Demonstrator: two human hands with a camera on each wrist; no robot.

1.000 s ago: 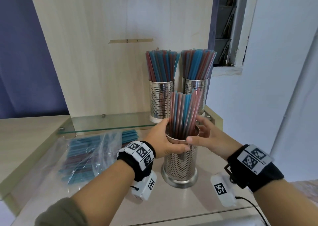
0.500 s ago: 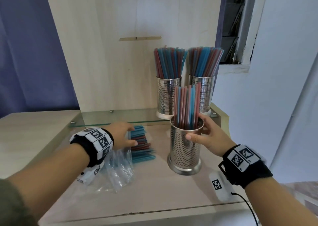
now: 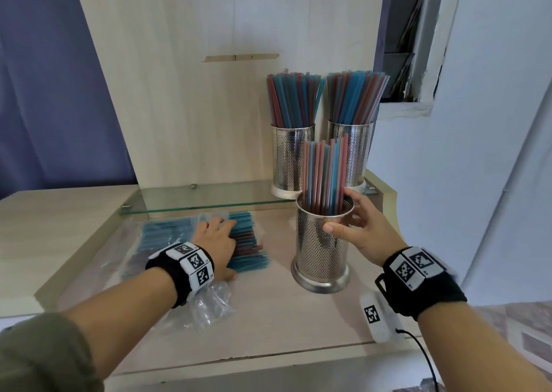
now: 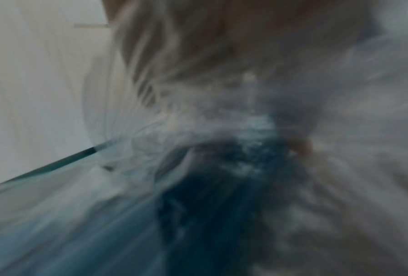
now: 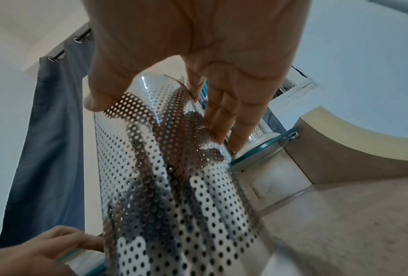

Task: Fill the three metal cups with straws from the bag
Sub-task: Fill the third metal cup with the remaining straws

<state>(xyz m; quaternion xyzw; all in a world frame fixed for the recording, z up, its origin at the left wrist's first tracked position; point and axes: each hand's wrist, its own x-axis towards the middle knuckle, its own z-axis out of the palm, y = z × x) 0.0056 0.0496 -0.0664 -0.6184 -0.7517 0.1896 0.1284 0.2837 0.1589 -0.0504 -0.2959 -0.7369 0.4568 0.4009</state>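
We take the near metal cup (image 3: 322, 242) as our landmark: it stands upright on the wooden counter (image 3: 283, 326), perforated, and part filled with red and blue straws that rise above its rim. Our right hand (image 3: 363, 230) is at the right side of its upper part, thumb laid on the front wall just under the rim and the fingers reaching round the far side; in the right wrist view the fingers (image 5: 224, 119) look fairly straight along the wall, so we see a loose hold and cannot tell how firm it is. To the left of that cup lies the clear plastic bag (image 3: 209, 305), flat on the counter, with the loose straws (image 3: 248, 242) sticking out of its mouth toward the cup. Our left hand (image 3: 216, 242) rests palm down on those straws, fingers spread and nearly straight; whether it has hold of any we cannot tell, for the left wrist view is only blur. Behind the near cup, on the glass shelf (image 3: 209, 196), stand two more metal cups (image 3: 291, 158), both packed full of straws, side by side.
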